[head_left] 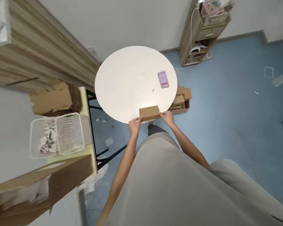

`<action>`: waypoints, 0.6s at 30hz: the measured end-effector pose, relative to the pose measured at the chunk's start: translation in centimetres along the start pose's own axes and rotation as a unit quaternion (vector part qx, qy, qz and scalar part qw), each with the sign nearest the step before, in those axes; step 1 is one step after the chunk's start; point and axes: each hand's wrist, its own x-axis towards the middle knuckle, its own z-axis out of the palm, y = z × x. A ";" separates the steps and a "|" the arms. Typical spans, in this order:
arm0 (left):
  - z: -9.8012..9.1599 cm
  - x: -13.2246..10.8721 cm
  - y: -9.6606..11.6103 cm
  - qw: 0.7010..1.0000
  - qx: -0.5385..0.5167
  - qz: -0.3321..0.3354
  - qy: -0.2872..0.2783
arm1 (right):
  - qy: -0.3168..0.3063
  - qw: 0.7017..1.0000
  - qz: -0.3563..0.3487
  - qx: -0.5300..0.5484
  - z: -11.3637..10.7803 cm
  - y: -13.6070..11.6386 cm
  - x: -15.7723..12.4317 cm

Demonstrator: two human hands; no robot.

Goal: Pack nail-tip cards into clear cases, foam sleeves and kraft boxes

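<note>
A small brown cardboard box (149, 113) with its lid down is at the near edge of the round white table (122, 75). My left hand (134, 125) grips its left end, fingers closed at the corner. At the opposite end, my right hand (167, 117) pinches the right side of the same box. Farther back on the tabletop lies a purple phone-shaped item (163, 79), blurred by pixelation. Between it and the box is a tiny dark object (153, 90), too small to name.
Right of the table, an open carton (180, 110) on the floor holds flat cardboard boxes. On the left, a side table (85, 103) bears stacked cardboard (54, 99), white plastic baskets (69, 133) and a large carton (70, 172). A wooden cabinet (191, 40) stands by the wall.
</note>
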 end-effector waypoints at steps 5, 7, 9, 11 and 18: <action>6.2 -4.4 2.4 0.996 -0.058 0.038 -0.049 | 0.069 0.997 0.013 0.042 -5.4 6.3 -3.7; 8.1 -6.2 3.6 0.994 -0.063 0.047 -0.070 | 0.089 0.993 0.025 0.070 -7.2 8.5 -4.9; 9.7 -7.7 4.7 0.993 -0.057 0.055 -0.087 | 0.099 0.990 0.040 0.095 -8.7 10.6 -5.6; 11.1 -8.9 5.7 0.991 -0.049 0.062 -0.104 | 0.101 0.987 0.054 0.115 -10.0 12.5 -5.6; 18.0 -9.5 9.1 0.984 -0.019 0.044 -0.172 | 0.094 0.984 0.082 0.126 -14.4 18.8 -1.5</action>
